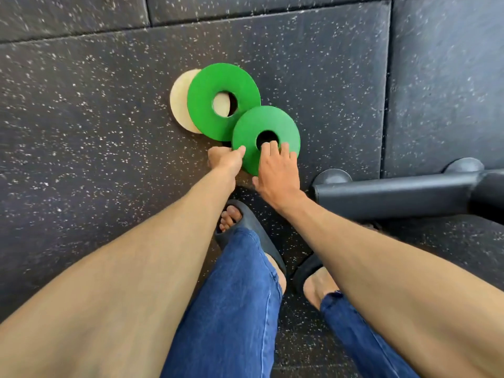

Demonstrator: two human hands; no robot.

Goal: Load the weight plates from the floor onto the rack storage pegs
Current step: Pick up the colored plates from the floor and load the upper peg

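Reaching down toward the floor (81, 110), a person has both hands on the nearer green plate (286, 126). The left hand (227, 160) pinches that plate's left rim, its thumb lying on the top face and its fingers tucked out of sight beneath. The right hand (275, 173) lies across the top of the same plate, holding it in a wide span: its fingertips reach the edge of the centre hole and its thumb sits at the near rim.

Just beyond the hands, the held plate overlaps the near right edge of the farther green plate (215, 83); whether it rests there or is raised off it cannot be told. The farther green plate lies partly on top of a pale plate (178, 99), which sticks out beyond and to the left of the left hand and also shows through the green plate's hole.

The floor is dark rubber tile flecked with white. To the right of the right hand, near it but apart, a black tube (395, 192) with rounded feet rests on the floor. Nearer than the hands, between the two forearms, are blue jeans (240, 296) and dark sandals (245, 214).
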